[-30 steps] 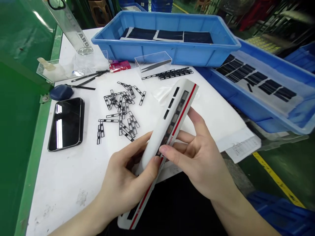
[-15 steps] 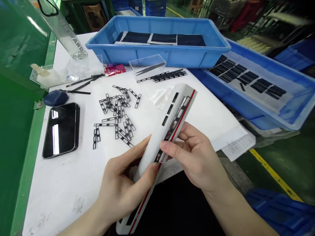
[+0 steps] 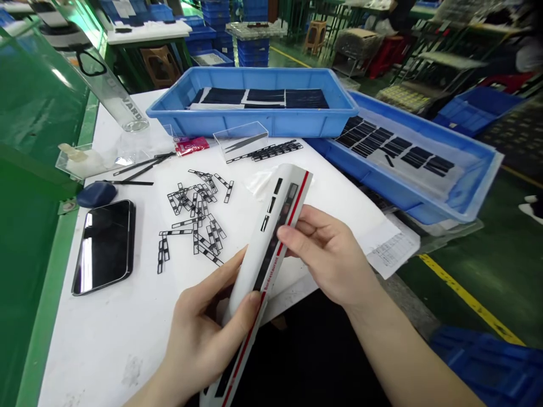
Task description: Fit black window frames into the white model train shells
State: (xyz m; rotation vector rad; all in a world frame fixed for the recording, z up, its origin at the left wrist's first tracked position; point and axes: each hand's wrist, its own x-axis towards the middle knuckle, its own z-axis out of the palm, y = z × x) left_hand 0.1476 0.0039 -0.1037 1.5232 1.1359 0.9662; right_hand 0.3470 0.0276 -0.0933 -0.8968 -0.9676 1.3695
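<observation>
White tabletop [image 3: 106, 345], near edge: my left grip [image 3: 203, 333] closes around a white windowed strip [image 3: 248, 277], tilted so its dark windows face me, seemingly for inspection; my right grip [image 3: 331, 254] pinches narrowly at its edge, loose black frames [image 3: 195, 217] lying just beyond.

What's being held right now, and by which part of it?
A white train-carriage model with a red stripe, held mid-length: the left hand wraps its lower part, the right hand rests its fingers on its dark windows.

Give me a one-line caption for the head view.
Left hand and right hand hold a white toy train carriage near scattered black frame strips.
</observation>
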